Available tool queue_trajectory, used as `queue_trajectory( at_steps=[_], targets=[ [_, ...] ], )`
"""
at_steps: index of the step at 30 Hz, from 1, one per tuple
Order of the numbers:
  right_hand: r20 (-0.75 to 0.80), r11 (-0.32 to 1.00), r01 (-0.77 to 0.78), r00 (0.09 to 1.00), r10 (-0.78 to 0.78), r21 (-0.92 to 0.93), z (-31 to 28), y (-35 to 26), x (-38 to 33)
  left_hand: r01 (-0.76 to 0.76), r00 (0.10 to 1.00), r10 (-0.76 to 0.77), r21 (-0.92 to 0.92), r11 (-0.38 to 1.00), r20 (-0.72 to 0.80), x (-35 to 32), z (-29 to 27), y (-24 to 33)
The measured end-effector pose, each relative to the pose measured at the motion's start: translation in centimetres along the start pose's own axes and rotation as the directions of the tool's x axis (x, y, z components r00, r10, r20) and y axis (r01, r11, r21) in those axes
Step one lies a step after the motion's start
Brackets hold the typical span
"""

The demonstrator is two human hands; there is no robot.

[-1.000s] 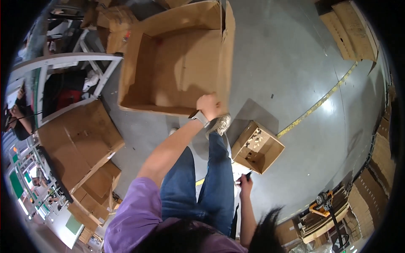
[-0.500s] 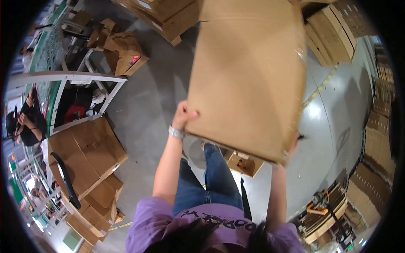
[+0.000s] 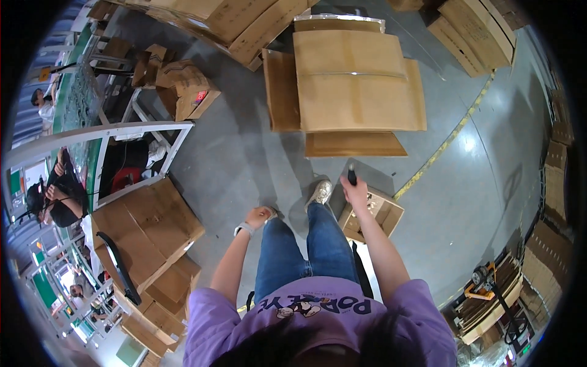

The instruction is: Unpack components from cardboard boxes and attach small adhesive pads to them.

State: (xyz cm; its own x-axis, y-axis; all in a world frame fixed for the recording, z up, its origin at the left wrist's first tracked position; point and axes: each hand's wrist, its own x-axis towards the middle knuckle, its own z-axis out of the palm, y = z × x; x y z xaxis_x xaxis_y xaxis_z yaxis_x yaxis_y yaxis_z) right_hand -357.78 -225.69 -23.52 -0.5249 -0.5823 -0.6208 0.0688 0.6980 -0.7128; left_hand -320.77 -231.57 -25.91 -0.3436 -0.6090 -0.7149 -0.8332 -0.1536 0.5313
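Note:
A large cardboard box [image 3: 348,98] sits on the floor in front of me, apart from both hands. A shiny seam crosses its upper face, and flaps stick out around its sides. My right hand [image 3: 356,192] is closed around a short black stick-like tool [image 3: 351,176] with a pale tip; its exact kind is unclear. Beneath that forearm stands a small open cardboard box [image 3: 387,215] with small items inside. My left hand [image 3: 258,216] hangs near my left knee with its fingers curled in, and I see nothing in it.
Flattened and stacked cartons [image 3: 147,226] lean by a white-framed bench [image 3: 104,131] at left, with a person beyond. More cartons [image 3: 244,27] stand at the far side. A yellow floor line [image 3: 449,147] runs at right. An orange tape dispenser [image 3: 480,281] rests on cardboard sheets at lower right.
Both hands have let go of the big box, which moved away from me down onto the floor. My hands came back toward my legs, the right one with the black tool.

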Motion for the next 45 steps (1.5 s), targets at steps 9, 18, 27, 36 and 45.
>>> queue_trajectory(
  at_steps=[9,18,27,36,45],
  targets=[
    [0.171,0.916,-0.388,0.914,0.368,0.100,-5.3,4.2,-1.3,0.311,0.925,-0.363,-0.330,0.891,-0.108,1.4,1.0,-0.6],
    [0.143,0.781,0.240,0.971,-0.193,-0.576,-4.3,-4.1,16.3,0.273,0.959,-0.279,-0.121,0.954,-0.039,15.3,1.4,-0.2],
    [0.309,0.573,0.278,0.950,-0.046,-0.771,5.3,-12.8,36.5,0.306,0.952,-0.296,-0.281,0.909,0.081,24.7,-3.4,5.2],
    [0.741,-0.023,0.742,0.667,-0.074,-0.670,17.1,-14.5,50.2,0.447,0.886,-0.442,-0.512,0.734,0.140,26.5,-3.5,8.5],
    [0.780,-0.205,0.797,0.600,0.175,-0.567,13.4,-13.9,52.6,0.409,0.859,-0.512,-0.622,0.667,0.016,23.4,4.2,9.5]
  ],
)
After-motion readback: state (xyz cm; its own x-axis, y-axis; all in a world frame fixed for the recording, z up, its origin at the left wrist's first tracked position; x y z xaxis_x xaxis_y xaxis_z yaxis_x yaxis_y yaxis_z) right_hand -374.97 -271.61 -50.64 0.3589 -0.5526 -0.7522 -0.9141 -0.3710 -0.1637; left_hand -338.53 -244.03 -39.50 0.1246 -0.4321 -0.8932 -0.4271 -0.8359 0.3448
